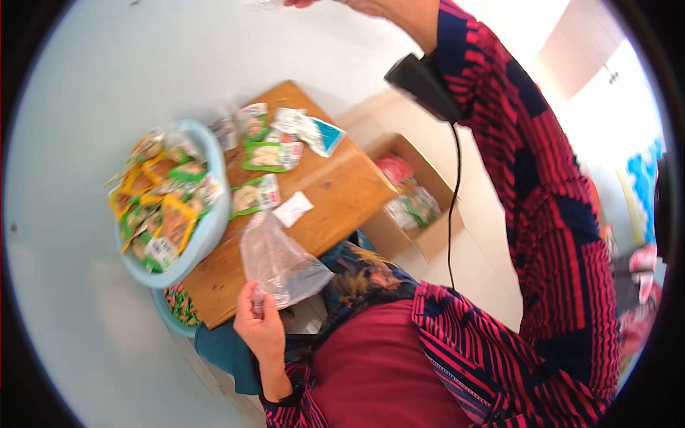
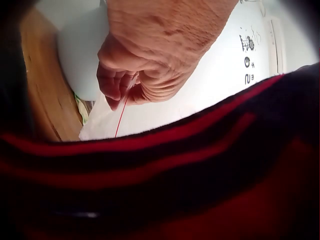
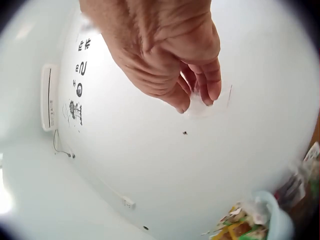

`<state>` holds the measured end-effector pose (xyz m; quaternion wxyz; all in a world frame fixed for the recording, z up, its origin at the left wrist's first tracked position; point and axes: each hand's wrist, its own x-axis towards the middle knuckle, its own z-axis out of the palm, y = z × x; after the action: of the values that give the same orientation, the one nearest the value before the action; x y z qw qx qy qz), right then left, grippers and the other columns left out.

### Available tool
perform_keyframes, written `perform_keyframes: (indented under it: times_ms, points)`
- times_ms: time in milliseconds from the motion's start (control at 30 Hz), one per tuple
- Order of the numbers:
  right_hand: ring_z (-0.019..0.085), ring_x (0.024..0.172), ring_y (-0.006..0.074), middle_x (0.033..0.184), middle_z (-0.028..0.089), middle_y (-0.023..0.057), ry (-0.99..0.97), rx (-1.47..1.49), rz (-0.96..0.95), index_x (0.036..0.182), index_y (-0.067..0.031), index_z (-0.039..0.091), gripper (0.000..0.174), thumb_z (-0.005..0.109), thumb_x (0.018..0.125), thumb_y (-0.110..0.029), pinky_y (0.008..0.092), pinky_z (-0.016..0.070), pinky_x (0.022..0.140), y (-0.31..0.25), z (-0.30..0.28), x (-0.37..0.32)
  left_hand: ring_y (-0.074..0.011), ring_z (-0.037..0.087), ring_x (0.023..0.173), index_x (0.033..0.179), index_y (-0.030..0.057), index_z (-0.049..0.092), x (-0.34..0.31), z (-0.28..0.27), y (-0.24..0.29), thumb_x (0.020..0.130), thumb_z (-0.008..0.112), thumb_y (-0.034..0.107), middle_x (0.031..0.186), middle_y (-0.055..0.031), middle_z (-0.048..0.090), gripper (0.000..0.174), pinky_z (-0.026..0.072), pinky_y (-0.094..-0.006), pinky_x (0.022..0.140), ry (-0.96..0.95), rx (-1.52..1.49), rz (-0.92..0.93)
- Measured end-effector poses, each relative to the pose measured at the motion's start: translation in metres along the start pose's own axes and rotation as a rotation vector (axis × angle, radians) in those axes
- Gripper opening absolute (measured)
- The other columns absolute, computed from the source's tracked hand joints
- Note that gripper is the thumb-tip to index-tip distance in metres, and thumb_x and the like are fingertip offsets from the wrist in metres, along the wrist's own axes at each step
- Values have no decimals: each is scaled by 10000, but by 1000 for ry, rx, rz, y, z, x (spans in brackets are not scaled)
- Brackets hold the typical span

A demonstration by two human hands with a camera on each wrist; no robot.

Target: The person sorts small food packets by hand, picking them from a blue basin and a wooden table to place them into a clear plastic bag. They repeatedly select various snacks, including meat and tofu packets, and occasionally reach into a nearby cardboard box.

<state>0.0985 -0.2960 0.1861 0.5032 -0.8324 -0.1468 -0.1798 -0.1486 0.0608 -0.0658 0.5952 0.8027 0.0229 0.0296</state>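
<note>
In the head view my left hand (image 1: 260, 324) pinches the edge of a clear plastic bag (image 1: 282, 267), which hangs open over the table's near edge. The left wrist view shows the thumb and fingers of my left hand (image 2: 145, 65) closed on clear film with a thin red line along it. My right arm is stretched far out, and the right hand (image 1: 357, 6) is cut off by the top of the head view. In the right wrist view the right hand (image 3: 170, 55) pinches a piece of clear plastic film (image 3: 200, 107) between thumb and fingertips.
On the wooden table (image 1: 335, 189) lie several green-and-white food packets (image 1: 267, 155) and a white paper slip (image 1: 293, 209). A light blue basin (image 1: 217, 189) heaped with snack packets (image 1: 175, 221) stands at the left. A cardboard box (image 1: 439, 171) with packets sits on the floor; a black cable (image 1: 451, 214) hangs from the right forearm.
</note>
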Motion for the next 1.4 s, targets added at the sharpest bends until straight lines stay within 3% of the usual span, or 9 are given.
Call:
perform_keyframes:
  times_ms: [167,233,533,633,667,767,1100,1300,1400]
  points:
    - [475,523,83,545,546,-24,192,361,6,541,-55,560,283,681,776,-157,304,362,486,47,128,45,-43,518,674,1129,-26,671,-9,-7,-3,851,678,-29,805,3,604,277,454,-215,598,129,-1,-40]
    - [701,798,210,934,719,144,165,456,211,1038,82,708,271,770,814,-57,314,582,716,83,173,47,-53,526,654,1118,-20,677,-11,-11,-6,845,687,-12,795,-14,620,274,455,-223,590,152,-12,-46]
    - [680,715,197,859,703,123,73,555,679,1082,53,709,270,696,860,-100,318,566,614,211,298,8,-32,550,720,1179,-44,639,-11,-36,-17,882,656,-42,881,-14,629,297,447,-182,630,251,-129,-158]
    - [677,667,192,842,710,135,-51,284,649,1170,34,694,327,664,871,-95,319,556,571,190,305,4,-43,559,720,1149,-44,661,-10,-41,-24,896,650,-50,889,-19,630,254,447,-185,631,245,-199,-213]
    - [739,769,295,954,730,230,-36,218,664,1174,10,704,401,573,797,-33,415,596,682,180,304,5,-48,563,715,1121,-42,679,-10,-43,-26,903,647,-53,890,-18,630,220,446,-186,628,239,-225,-232]
    - [732,871,362,976,719,282,6,-134,459,1202,9,690,450,597,769,-67,427,573,817,214,308,14,-56,570,709,1052,-33,714,-6,-45,-32,913,647,-50,884,-13,631,155,445,-192,617,218,-113,-103]
    - [660,1092,405,1084,709,260,138,-147,422,1201,24,677,462,632,760,-106,448,500,971,220,293,-19,-81,586,708,1016,-11,731,-5,-37,-37,885,679,4,859,-48,668,142,466,-229,617,281,-181,-162]
    - [736,848,323,1099,702,211,105,17,526,1142,14,683,330,649,836,-103,422,571,760,179,287,-70,-94,602,709,1012,-19,727,-8,-42,-40,884,670,7,867,-58,676,142,478,-232,624,324,-219,-179]
    - [712,639,191,917,727,135,108,14,417,1086,6,677,223,660,892,-103,334,545,576,153,281,-99,-67,594,695,1043,-48,711,-3,-45,-44,925,648,-2,840,-17,649,141,465,-210,602,336,-162,-146]
